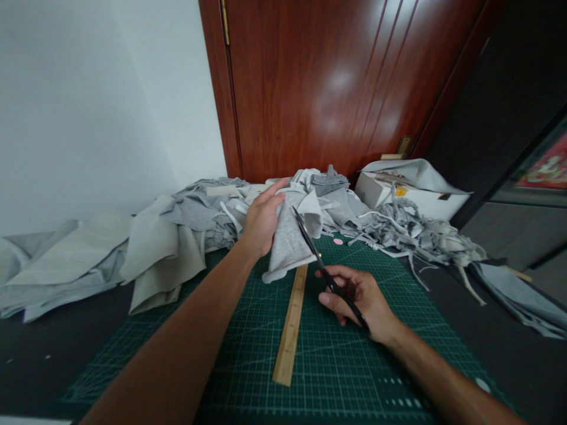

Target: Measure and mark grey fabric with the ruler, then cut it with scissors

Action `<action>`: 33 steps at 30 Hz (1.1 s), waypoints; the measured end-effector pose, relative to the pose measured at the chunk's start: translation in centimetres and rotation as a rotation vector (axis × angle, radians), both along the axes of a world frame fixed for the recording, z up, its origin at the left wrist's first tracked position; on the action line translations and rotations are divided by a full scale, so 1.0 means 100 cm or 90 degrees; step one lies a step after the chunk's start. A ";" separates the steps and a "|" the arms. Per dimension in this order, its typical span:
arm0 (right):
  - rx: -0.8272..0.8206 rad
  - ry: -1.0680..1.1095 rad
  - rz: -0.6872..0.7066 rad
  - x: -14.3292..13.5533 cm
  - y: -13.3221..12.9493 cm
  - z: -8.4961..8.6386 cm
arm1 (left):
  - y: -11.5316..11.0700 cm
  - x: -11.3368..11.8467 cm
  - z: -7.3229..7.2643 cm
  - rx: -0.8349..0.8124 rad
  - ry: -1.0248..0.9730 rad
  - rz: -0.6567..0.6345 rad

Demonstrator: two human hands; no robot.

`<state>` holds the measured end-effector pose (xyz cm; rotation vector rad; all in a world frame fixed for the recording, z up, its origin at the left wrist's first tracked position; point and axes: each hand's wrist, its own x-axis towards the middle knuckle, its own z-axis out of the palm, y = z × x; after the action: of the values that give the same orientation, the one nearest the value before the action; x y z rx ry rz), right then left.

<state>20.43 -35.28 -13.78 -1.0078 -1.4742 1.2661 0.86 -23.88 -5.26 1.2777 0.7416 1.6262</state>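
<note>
My left hand (pixel 262 219) reaches to the middle and grips a piece of light grey fabric (pixel 290 242), which hangs down from it over the mat. The thumb side of that hand lies against the cloth, and its fingertips are partly hidden. In my right hand (pixel 354 295) is a pair of black scissors (pixel 331 282), with fingers at the handles. The blades point up and away, overlapping the right side of the fabric from this view; they look nearly together. Under the cloth's lower edge lies a wooden ruler (pixel 292 336).
A green cutting mat (pixel 248 354) covers the dark tabletop. Heaped grey fabric (pixel 199 209) runs along the back, with larger pale pieces (pixel 150 242) at left. Tangled strips (pixel 425 233) lie at right before a white box (pixel 416 198). A brown door (pixel 319 88) stands behind.
</note>
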 end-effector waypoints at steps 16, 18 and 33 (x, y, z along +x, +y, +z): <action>0.006 -0.015 -0.010 -0.003 -0.002 0.006 | -0.002 0.004 -0.002 0.006 -0.018 -0.053; 0.007 -0.012 -0.010 -0.003 -0.003 0.006 | -0.002 0.003 -0.002 0.008 -0.008 -0.050; 0.015 -0.009 -0.004 -0.002 -0.002 0.004 | -0.003 0.005 -0.004 0.035 0.038 -0.054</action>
<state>20.18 -35.51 -13.43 -1.0073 -1.4923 1.2363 1.39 -24.16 -5.70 1.3839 0.6741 1.5560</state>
